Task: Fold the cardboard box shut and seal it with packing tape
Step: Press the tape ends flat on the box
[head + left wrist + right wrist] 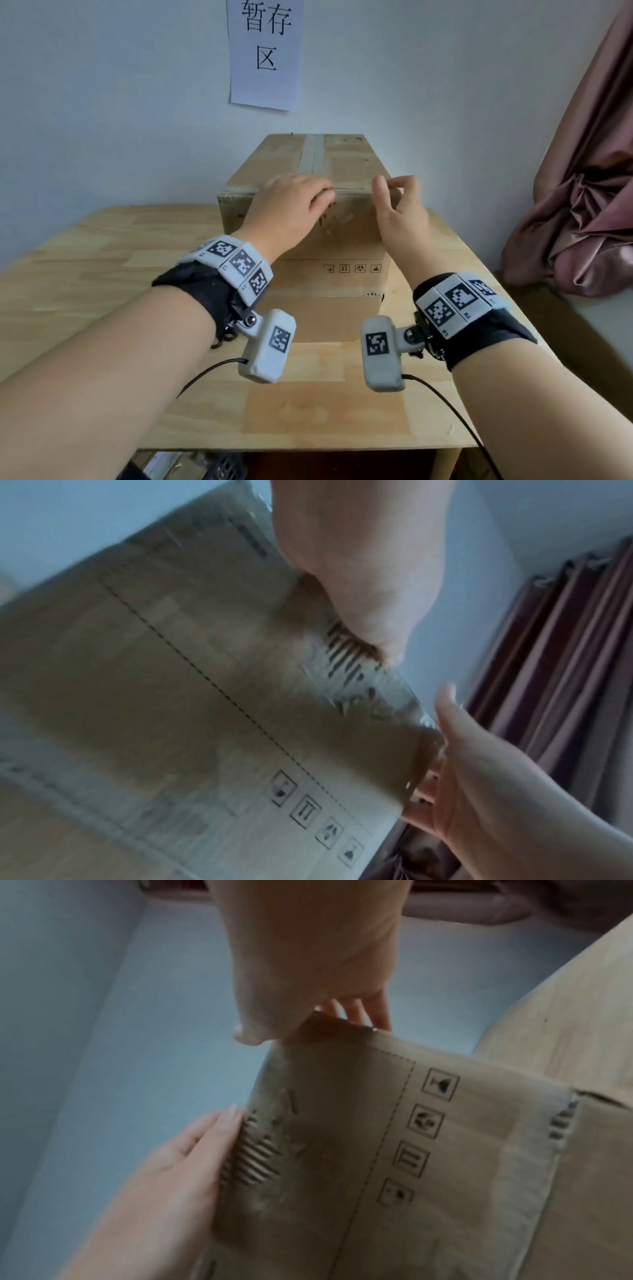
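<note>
Pale wall (102, 102), wooden table (85, 291), pink curtain (589, 205)

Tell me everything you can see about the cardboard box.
The box is brown corrugated cardboard, standing upright on the wooden table by the wall. Its top flaps are closed, with a strip of tape along the centre seam. The near face shows a dashed line, four handling symbols and torn patches baring the fluting. The left hand rests on its near top edge; the right hand pinches at that edge.

Bare table (137, 274) flanks the box (342, 240); wall (137, 120) seemingly touches behind, curtain (582, 205) crowds right
</note>
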`<state>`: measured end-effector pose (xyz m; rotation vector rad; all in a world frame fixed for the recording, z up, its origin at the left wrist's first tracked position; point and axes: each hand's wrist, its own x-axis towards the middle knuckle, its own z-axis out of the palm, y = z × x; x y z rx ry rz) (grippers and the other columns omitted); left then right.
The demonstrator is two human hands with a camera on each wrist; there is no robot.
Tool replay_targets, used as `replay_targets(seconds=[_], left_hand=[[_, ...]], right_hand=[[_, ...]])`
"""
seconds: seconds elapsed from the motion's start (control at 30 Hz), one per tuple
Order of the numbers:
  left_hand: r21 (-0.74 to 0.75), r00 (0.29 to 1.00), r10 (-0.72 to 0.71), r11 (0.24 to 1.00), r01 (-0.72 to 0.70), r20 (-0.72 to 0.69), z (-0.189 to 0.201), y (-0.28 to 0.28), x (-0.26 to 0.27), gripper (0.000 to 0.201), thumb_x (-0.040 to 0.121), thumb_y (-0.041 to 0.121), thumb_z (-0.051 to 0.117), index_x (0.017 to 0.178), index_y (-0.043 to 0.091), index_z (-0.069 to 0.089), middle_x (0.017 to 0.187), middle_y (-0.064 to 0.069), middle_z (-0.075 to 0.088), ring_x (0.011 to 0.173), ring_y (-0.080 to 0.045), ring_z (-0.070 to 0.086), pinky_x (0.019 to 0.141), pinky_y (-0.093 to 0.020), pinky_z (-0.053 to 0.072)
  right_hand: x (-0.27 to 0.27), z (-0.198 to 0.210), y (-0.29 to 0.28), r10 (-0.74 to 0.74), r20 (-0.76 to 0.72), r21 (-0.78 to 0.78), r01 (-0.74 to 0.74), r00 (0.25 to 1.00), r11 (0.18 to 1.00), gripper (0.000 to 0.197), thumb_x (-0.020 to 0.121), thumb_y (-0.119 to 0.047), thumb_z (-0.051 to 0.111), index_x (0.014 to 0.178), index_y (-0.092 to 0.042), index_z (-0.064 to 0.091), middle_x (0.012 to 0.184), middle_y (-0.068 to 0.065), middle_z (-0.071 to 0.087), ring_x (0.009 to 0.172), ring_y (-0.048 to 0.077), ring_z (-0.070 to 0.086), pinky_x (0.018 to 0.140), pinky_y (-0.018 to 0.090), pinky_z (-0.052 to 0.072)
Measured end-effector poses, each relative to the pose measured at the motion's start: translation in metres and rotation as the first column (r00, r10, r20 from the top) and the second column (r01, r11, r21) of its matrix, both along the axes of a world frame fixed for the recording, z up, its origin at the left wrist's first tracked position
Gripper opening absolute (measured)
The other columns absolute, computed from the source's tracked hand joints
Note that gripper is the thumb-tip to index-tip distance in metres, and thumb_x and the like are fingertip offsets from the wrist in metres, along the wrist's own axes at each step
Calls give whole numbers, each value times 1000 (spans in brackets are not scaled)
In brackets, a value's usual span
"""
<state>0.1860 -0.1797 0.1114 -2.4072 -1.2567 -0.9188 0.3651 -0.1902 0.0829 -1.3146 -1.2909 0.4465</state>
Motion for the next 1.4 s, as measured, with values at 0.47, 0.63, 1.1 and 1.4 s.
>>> replay_targets(seconds=[0.47,0.63,1.1,1.4], left_hand=[[-763,703,534,647,17,469,17,3,-69,32,98,39,39,93,11,53,101,-8,54,103,-33,56,93,-46,50],[-705,628,510,703,88,587,15,-14,-69,23,100,26,37,79,18,42,74,6,33,74,-17,44,82,-38,46],[-774,345,700,500,389,625,-101,-30,-10,116,48,86,57,135,12,36,127,-4,56,110,-28,56,93,-42,50],[-897,835,348,284,339,426,-98,-36,-5,69,93,49,50,149,19,25,148,-7,38,126,-24,48,101,-33,41]], right_hand=[[-7,33,-22,-25,-513,-449,-243,858,860,60,84,-56,62,124,-13,51,109,6,59,91,25,57,81,44,54],[-15,43,-32,-129,-440,-386,-58,888,921,71,78,-40,75,132,-10,42,100,1,50,93,24,51,89,51,51],[-11,53,-39,10,328,-85,18,945,996,52,80,-26,66,129,-24,51,109,-1,62,94,19,62,80,41,55],[-19,11,-16,34,686,-234,175,727,956,41,82,-6,55,122,-17,50,125,7,48,113,28,45,85,33,38]])
